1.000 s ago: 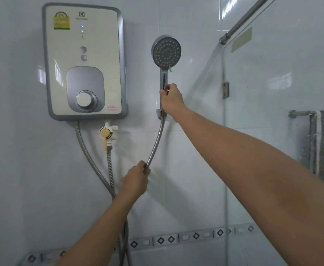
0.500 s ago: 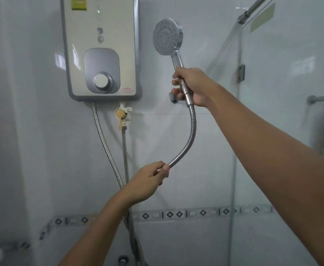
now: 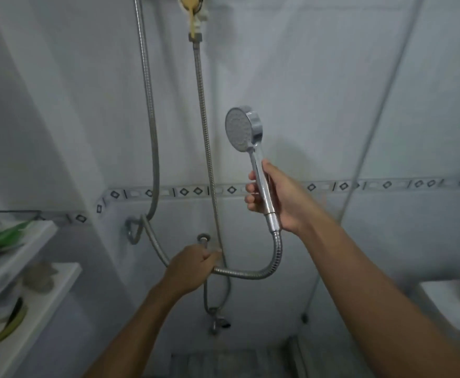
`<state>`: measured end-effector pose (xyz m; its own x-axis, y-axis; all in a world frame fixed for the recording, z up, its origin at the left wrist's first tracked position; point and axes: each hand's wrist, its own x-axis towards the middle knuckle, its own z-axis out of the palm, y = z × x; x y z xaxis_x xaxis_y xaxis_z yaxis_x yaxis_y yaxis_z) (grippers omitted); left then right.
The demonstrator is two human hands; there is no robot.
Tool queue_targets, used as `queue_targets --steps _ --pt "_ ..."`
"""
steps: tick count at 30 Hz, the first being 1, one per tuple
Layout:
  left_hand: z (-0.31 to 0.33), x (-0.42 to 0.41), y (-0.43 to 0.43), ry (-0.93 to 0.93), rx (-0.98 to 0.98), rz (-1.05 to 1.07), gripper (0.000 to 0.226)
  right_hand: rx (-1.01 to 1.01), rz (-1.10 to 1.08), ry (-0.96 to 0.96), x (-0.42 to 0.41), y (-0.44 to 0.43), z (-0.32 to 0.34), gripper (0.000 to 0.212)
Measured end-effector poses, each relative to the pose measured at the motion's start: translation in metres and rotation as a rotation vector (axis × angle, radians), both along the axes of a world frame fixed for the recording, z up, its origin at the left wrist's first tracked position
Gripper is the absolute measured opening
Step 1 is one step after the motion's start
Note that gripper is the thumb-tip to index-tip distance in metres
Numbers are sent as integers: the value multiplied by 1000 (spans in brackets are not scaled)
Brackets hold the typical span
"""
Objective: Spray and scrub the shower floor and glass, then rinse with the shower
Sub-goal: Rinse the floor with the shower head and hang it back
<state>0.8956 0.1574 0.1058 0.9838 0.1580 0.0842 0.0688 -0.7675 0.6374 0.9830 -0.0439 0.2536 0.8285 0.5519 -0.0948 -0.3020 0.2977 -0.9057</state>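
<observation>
The shower head [image 3: 241, 129] is off the wall [image 3: 305, 77] now and lower down. The right hand [image 3: 275, 199] is wrapped around its handle. The left hand [image 3: 193, 264] grips the hose [image 3: 250, 274] below. No water shows yet, so I think rinsing comes next.

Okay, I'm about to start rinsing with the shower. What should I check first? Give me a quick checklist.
1. Shower head gripped by its handle in the right hand: ok.
2. Left hand holding the hose: ok.
3. Hose free of kinks between the hands: ok, one smooth curve.
4. Head aimed at floor or glass: not ok, it faces sideways to the left.
5. Water running: not ok, no spray visible.
6. Shower floor already scrubbed: cannot tell, blurred.
</observation>
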Motion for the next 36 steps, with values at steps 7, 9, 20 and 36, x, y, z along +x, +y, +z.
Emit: queue_targets --steps 7,9,20,36 --pt "-112 1 10 188 -168 167 51 -21 -120 111 -21 23 -122 23" --pt "-130 7 9 234 -221 239 40 -88 -193 83 -26 25 -151 22" --pt "-183 89 17 378 -155 417 53 -259 -538 62 -22 46 -254 48" --pt "-202 108 14 332 -157 495 53 -373 -683 -69 -11 40 -265 41"
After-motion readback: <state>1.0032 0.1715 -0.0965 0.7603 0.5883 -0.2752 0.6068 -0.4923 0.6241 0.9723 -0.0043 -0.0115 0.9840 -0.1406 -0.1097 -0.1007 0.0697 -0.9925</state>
